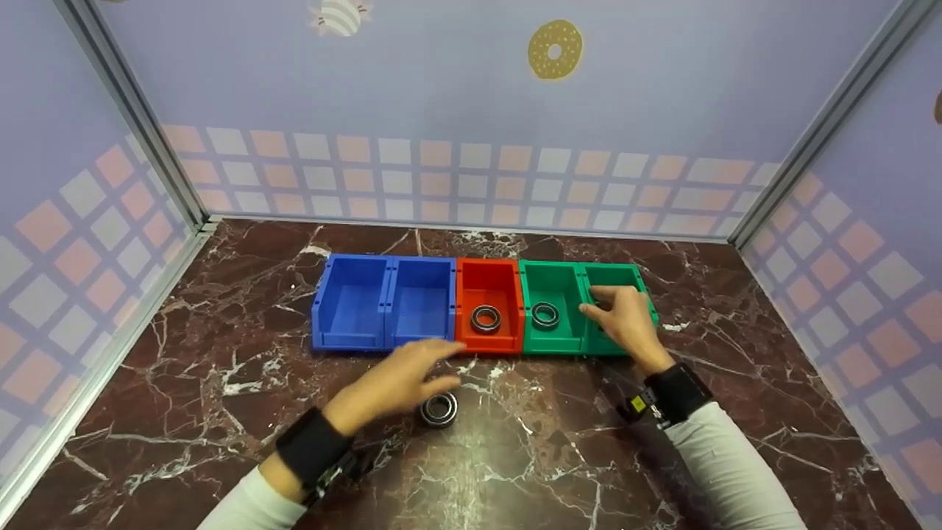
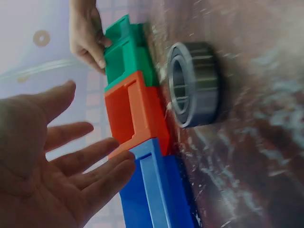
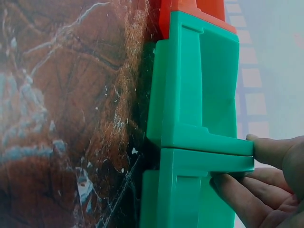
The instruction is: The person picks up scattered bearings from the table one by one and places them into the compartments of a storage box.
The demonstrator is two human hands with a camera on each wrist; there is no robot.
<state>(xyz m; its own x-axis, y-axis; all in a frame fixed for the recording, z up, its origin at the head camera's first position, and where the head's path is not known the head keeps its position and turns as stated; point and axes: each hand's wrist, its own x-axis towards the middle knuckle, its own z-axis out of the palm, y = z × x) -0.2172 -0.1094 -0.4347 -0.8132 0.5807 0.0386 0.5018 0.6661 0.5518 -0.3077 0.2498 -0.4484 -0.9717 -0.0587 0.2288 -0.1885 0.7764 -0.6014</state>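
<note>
My left hand (image 1: pixel 401 379) is over the table with its fingers extended and thumb apart, holding nothing. Just beside its thumb, a steel ball bearing (image 1: pixel 439 409) lies on the table; it looms large in the left wrist view (image 2: pixel 194 84). My right hand (image 1: pixel 624 318) is at the rightmost green bin (image 1: pixel 614 274), its fingers reaching inside. Its thumb (image 3: pixel 268 148) lies along the divider beside the other green bin (image 3: pixel 221 85), and the other fingers are on the far side. That bin holds a bearing (image 1: pixel 545 315), and the red bin (image 1: pixel 489 275) holds another (image 1: pixel 486 319).
Two blue bins (image 1: pixel 357 294) continue the row on the left, side by side with the red one. The marbled tabletop (image 1: pixel 515 456) spreads in front of the bins. Patterned panels (image 1: pixel 456 96) with metal corner posts enclose the back and both sides.
</note>
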